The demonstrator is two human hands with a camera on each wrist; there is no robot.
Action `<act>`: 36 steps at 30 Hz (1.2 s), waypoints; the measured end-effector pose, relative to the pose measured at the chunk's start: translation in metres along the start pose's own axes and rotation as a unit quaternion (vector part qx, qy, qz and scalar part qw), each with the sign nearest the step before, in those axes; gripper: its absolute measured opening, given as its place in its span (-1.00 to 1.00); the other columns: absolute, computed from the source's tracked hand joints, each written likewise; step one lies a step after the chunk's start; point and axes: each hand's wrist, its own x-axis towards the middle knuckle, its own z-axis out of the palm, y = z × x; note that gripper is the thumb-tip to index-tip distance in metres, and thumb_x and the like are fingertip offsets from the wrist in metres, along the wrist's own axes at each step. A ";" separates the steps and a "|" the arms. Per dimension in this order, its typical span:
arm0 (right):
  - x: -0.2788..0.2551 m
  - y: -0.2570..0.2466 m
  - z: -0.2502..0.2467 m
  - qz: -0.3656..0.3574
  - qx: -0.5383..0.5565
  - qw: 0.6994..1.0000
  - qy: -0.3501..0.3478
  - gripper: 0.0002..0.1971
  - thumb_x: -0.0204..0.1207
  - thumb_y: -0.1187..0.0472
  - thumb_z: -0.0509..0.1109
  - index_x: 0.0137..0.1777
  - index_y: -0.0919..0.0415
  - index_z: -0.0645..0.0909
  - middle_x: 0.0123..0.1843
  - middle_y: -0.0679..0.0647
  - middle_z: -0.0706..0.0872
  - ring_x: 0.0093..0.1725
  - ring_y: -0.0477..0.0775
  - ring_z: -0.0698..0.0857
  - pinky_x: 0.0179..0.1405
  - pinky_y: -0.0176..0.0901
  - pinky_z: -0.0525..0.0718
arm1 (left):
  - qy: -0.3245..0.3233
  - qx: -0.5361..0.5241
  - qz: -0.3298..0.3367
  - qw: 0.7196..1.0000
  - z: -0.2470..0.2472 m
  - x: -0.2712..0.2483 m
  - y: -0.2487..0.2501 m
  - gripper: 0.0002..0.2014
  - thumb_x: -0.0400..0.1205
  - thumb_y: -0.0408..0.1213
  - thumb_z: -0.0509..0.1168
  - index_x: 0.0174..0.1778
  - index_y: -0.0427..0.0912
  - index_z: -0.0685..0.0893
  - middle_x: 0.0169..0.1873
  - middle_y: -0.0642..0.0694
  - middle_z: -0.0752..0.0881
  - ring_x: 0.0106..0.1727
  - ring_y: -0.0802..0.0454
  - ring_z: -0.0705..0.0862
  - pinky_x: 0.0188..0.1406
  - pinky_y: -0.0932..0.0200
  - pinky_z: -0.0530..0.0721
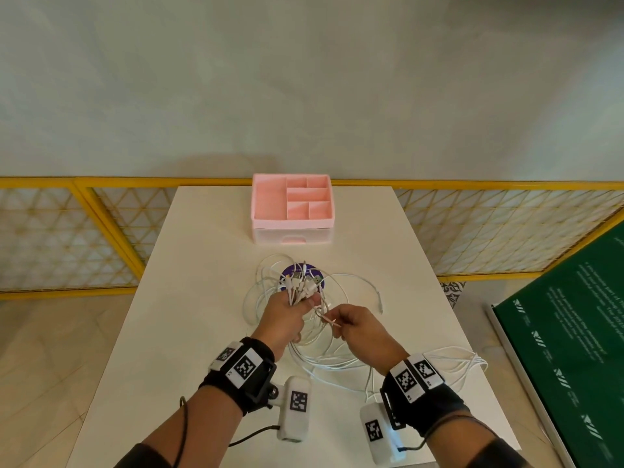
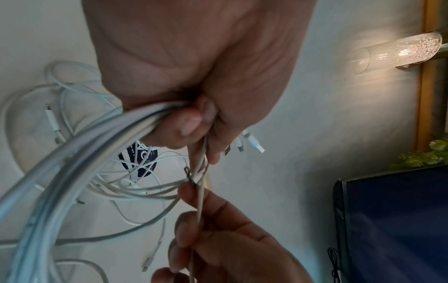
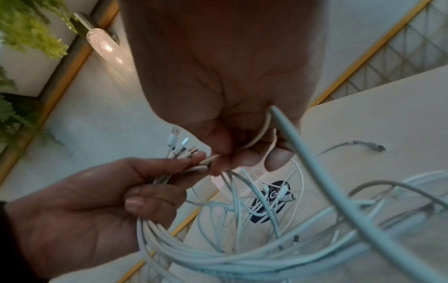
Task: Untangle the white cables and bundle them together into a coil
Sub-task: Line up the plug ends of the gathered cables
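Both hands [image 1: 285,319] [image 1: 363,327] w/ white cables [image 1: 324,359]

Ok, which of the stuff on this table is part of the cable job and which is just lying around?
Part of the job:
- white cables, tangled on the table
- bunch of connector ends, gripped by the left hand
- single strand, pinched by the right hand

Just lying about:
- pink organiser box
- purple round sticker under the cables
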 end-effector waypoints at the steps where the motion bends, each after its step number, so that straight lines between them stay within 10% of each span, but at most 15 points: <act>1: -0.001 -0.001 0.000 0.006 -0.004 1.000 0.008 -0.62 0.53 0.55 0.11 -0.03 0.22 0.74 -0.41 0.00 0.55 -0.47 -0.08 0.41 -0.47 -0.31 0.35 | -0.003 -0.001 0.000 1.000 0.000 0.000 0.000 -0.97 0.64 -0.24 0.47 -0.09 -0.10 0.79 -0.23 -0.24 0.45 -0.58 0.06 0.23 -0.65 0.27 0.27; 8: -0.003 -0.002 0.006 -0.059 -0.253 0.962 0.081 -0.61 0.67 -0.11 0.27 -0.38 0.00 0.53 -0.47 -0.06 0.59 -0.37 0.00 0.61 -0.31 -0.08 0.56 | -0.013 0.028 0.020 0.999 0.005 -0.005 0.003 -0.90 0.64 -0.22 0.46 -0.03 -0.17 0.81 -0.38 -0.19 0.39 -0.60 0.09 0.25 -0.62 0.25 0.25; 12: -0.008 -0.006 0.012 -0.063 -0.392 0.912 0.104 -0.68 0.73 -0.05 0.13 -0.05 0.01 0.68 -0.14 0.02 0.80 -0.10 0.16 0.76 -0.23 -0.08 0.62 | -0.031 0.050 0.021 0.998 0.010 -0.006 0.004 -0.74 0.68 -0.21 0.41 0.13 -0.35 0.74 -0.50 -0.09 0.32 -0.61 0.09 0.21 -0.61 0.24 0.21; 17: -0.018 -0.011 0.027 -0.141 -0.515 0.845 0.033 -0.73 0.73 0.08 0.12 0.11 -0.03 0.68 -0.04 0.10 0.80 -0.05 0.26 0.79 -0.25 -0.06 0.51 | -0.063 0.118 0.058 0.989 0.015 -0.013 0.012 -0.88 0.72 -0.28 0.36 -0.05 -0.05 0.80 -0.74 0.20 0.38 -0.69 0.24 0.31 -0.63 0.28 0.26; 20: -0.021 -0.003 0.033 -0.198 -0.425 0.882 -0.049 -0.79 0.67 0.12 0.16 -0.04 -0.01 0.65 -0.14 0.03 0.77 -0.12 0.20 0.75 -0.22 -0.02 0.60 | -0.064 0.132 0.061 0.987 0.012 -0.011 0.016 -0.87 0.72 -0.24 0.36 0.01 -0.22 0.77 -0.72 0.21 0.37 -0.70 0.26 0.36 -0.64 0.36 0.29; 25: -0.013 0.004 0.004 -0.097 -0.077 0.992 -0.036 -0.70 0.67 0.39 0.20 0.02 0.09 0.75 -0.44 -0.12 0.60 -0.45 -0.22 0.52 -0.32 -0.33 0.48 | -0.015 0.058 0.002 0.998 -0.002 0.002 0.009 -0.85 0.66 -0.15 0.44 -0.10 -0.15 0.69 -0.51 -0.01 0.26 -0.59 0.07 0.22 -0.61 0.24 0.24; 30: -0.006 -0.033 -0.037 -0.090 0.166 0.982 0.028 -0.70 0.55 0.56 0.12 -0.17 0.29 0.65 -0.40 0.20 0.67 -0.48 0.11 0.51 -0.49 -0.16 0.37 | 0.026 0.015 -0.031 0.999 -0.005 0.007 -0.004 -0.84 0.67 -0.23 0.43 0.09 -0.20 0.76 -0.28 -0.18 0.53 -0.58 0.08 0.28 -0.64 0.29 0.31; 36: -0.012 -0.101 -0.073 -0.196 0.298 0.934 -0.018 -0.83 0.27 0.45 0.09 -0.31 0.34 0.52 -0.15 0.39 0.74 -0.13 0.31 0.71 -0.25 -0.01 0.61 | -0.010 0.067 -0.038 0.997 -0.001 0.000 -0.012 -0.86 0.72 -0.30 0.30 0.08 -0.27 0.71 -0.01 -0.07 0.87 -0.65 0.14 0.38 -0.62 0.26 0.39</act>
